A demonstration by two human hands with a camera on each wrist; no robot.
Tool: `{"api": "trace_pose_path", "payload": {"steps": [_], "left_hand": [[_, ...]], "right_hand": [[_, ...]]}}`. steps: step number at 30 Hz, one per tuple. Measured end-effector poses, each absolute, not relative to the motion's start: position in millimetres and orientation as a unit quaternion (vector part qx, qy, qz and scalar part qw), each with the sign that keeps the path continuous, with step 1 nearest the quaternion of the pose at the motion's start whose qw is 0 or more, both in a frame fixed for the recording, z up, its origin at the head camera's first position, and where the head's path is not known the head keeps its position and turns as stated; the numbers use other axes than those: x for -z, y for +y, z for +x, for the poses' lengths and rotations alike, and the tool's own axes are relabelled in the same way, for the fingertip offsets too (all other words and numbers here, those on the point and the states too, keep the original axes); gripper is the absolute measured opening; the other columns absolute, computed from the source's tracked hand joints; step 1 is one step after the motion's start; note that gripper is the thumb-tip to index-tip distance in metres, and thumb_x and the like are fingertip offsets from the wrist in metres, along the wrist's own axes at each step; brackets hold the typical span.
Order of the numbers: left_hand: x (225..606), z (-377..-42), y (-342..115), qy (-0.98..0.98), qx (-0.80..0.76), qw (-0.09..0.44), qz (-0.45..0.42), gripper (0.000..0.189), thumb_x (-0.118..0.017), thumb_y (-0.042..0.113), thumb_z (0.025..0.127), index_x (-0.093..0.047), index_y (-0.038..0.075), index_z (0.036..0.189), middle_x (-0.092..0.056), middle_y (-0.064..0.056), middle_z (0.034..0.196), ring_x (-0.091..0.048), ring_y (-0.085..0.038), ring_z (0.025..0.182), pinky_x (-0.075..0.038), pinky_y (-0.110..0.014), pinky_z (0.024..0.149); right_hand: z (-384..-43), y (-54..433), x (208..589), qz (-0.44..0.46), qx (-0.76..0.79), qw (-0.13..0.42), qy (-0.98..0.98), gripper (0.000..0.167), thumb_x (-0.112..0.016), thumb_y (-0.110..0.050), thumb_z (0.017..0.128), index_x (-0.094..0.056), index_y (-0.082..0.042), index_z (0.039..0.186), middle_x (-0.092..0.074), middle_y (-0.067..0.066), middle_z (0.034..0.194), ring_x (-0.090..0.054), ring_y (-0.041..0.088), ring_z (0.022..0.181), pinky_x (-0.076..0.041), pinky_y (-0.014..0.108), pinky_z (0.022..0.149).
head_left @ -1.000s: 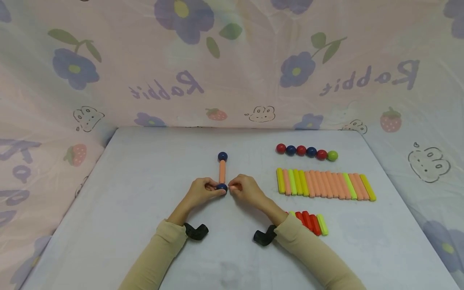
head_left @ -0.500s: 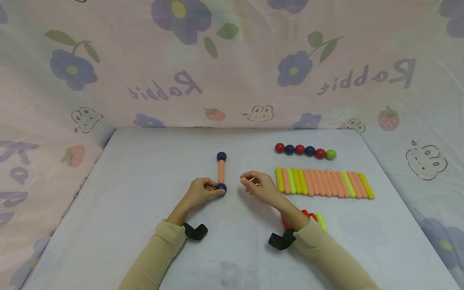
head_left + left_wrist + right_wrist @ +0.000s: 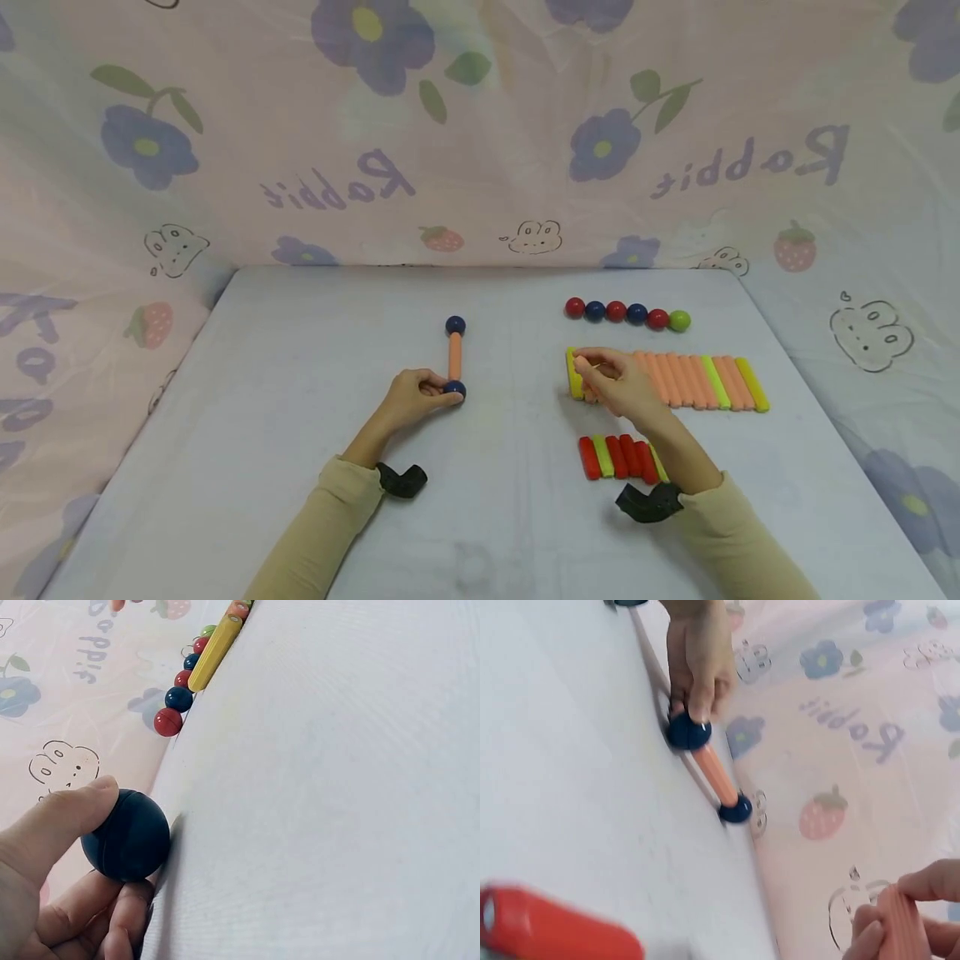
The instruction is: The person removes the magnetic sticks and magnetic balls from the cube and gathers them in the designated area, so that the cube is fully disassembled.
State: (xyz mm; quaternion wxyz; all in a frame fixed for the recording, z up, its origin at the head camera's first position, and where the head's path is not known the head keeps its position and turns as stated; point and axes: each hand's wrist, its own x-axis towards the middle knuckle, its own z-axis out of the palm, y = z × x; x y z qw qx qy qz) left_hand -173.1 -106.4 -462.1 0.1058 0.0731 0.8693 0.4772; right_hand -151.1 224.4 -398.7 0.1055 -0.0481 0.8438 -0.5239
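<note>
My left hand point(image 3: 414, 398) pinches a dark blue ball point(image 3: 126, 835) between thumb and fingers. This ball is joined to a salmon-coloured stick point(image 3: 455, 357), with a second blue ball point(image 3: 455, 326) at the stick's far end. The joined piece lies on the table, pointing away from me. My right hand point(image 3: 626, 387) is over the left part of a row of sticks point(image 3: 678, 380), covering several of them. In the right wrist view its thumb and fingers pinch a ridged salmon-coloured stick point(image 3: 902, 922); in the head view that stick is mostly hidden by the fingers.
Behind the row of sticks stands a line of red, blue and green balls point(image 3: 616, 312). Shorter red and green sticks point(image 3: 617, 457) lie nearer me, beneath the right forearm. A patterned cloth point(image 3: 480, 192) rises at the back of the white table point(image 3: 315, 333).
My right hand has moved away from the joined piece, rightward to the row of sticks. The left hand keeps its hold on the near blue ball.
</note>
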Motion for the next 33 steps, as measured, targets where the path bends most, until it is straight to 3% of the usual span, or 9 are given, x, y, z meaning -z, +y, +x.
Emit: {"api": "trace_pose_path", "payload": {"steps": [6, 12, 18, 21, 24, 25, 27, 31, 33], "left_hand": [[462.5, -172.3, -107.6, 0.869, -0.478, 0.107, 0.071, 0.028, -0.077, 0.021, 0.082, -0.070, -0.001, 0.098, -0.069, -0.013, 0.087, -0.056, -0.007, 0.070, -0.047, -0.016, 0.062], [462.0, -171.3, -108.2, 0.867, -0.480, 0.109, 0.072, 0.029, -0.077, 0.022, 0.082, -0.069, -0.001, 0.098, -0.069, -0.012, 0.086, -0.055, -0.008, 0.070, -0.047, -0.016, 0.061], [461.6, -171.0, -108.8, 0.868, -0.479, 0.109, 0.070, 0.029, -0.077, 0.022, 0.082, -0.069, -0.001, 0.098, -0.069, -0.013, 0.088, -0.056, -0.009, 0.071, -0.047, -0.016, 0.062], [461.5, -171.0, -108.9, 0.869, -0.477, 0.108, 0.071, 0.029, -0.077, 0.022, 0.082, -0.070, -0.001, 0.099, -0.069, -0.013, 0.088, -0.056, -0.009, 0.071, -0.047, -0.016, 0.062], [461.3, -171.1, -108.8, 0.868, -0.480, 0.108, 0.072, 0.029, -0.077, 0.022, 0.082, -0.070, -0.001, 0.099, -0.069, -0.013, 0.088, -0.056, -0.008, 0.071, -0.047, -0.016, 0.062], [461.2, -171.1, -108.8, 0.867, -0.481, 0.108, 0.072, 0.029, -0.077, 0.022, 0.082, -0.070, -0.001, 0.099, -0.069, -0.013, 0.088, -0.056, -0.009, 0.071, -0.047, -0.016, 0.062], [461.0, -171.3, -108.6, 0.866, -0.484, 0.109, 0.071, 0.030, -0.077, 0.022, 0.082, -0.070, -0.001, 0.099, -0.069, -0.013, 0.088, -0.056, -0.008, 0.071, -0.047, -0.016, 0.062], [460.9, -172.1, -108.0, 0.864, -0.485, 0.113, 0.071, 0.030, -0.077, 0.023, 0.082, -0.069, -0.001, 0.099, -0.069, -0.013, 0.088, -0.057, -0.009, 0.071, -0.048, -0.016, 0.062], [460.9, -172.5, -107.8, 0.864, -0.485, 0.113, 0.071, 0.030, -0.077, 0.023, 0.082, -0.069, -0.001, 0.099, -0.069, -0.013, 0.089, -0.057, -0.009, 0.071, -0.048, -0.016, 0.063]], "right_hand": [[-150.0, 261.0, 394.7, -0.009, 0.489, 0.090, 0.868, 0.051, -0.052, -0.039, 0.099, -0.050, -0.004, 0.136, -0.063, 0.008, 0.092, -0.052, 0.014, 0.062, -0.035, 0.022, 0.042], [-151.5, 300.5, 398.1, 0.020, 0.442, 0.053, 0.895, 0.052, -0.049, -0.035, 0.100, -0.045, -0.002, 0.140, -0.056, 0.022, 0.122, -0.055, 0.005, 0.080, -0.047, 0.016, 0.055], [-162.3, 344.3, 415.4, 0.092, 0.394, 0.040, 0.913, 0.058, -0.046, -0.038, 0.100, -0.042, 0.001, 0.142, -0.043, 0.032, 0.136, -0.051, 0.037, 0.110, -0.046, 0.011, 0.066], [-173.0, 377.7, 440.4, 0.138, 0.387, 0.022, 0.911, 0.070, -0.049, -0.055, 0.094, -0.045, -0.004, 0.142, -0.053, 0.018, 0.127, -0.055, 0.025, 0.106, -0.047, 0.010, 0.063], [-177.7, 398.1, 448.8, 0.175, 0.391, 0.012, 0.903, 0.072, -0.052, -0.057, 0.092, -0.045, -0.006, 0.142, -0.056, 0.011, 0.122, -0.055, 0.014, 0.098, -0.047, 0.009, 0.060], [-179.7, 404.9, 451.9, 0.189, 0.385, 0.003, 0.903, 0.072, -0.052, -0.060, 0.090, -0.047, -0.008, 0.141, -0.059, 0.000, 0.113, -0.054, 0.006, 0.092, -0.046, 0.009, 0.056], [-180.5, 412.7, 449.6, 0.210, 0.398, 0.002, 0.893, 0.069, -0.054, -0.054, 0.092, -0.047, -0.006, 0.141, -0.060, 0.005, 0.118, -0.053, 0.007, 0.094, -0.046, 0.010, 0.059], [-189.1, 441.5, 464.0, 0.253, 0.397, -0.016, 0.882, 0.070, -0.057, -0.056, 0.088, -0.050, -0.009, 0.140, -0.055, -0.023, 0.090, -0.046, -0.009, 0.081, -0.046, 0.009, 0.059], [-192.0, 451.8, 467.4, 0.267, 0.405, -0.021, 0.874, 0.069, -0.058, -0.053, 0.089, -0.049, -0.007, 0.140, -0.049, -0.029, 0.081, -0.045, -0.011, 0.077, -0.044, 0.007, 0.057]]}}
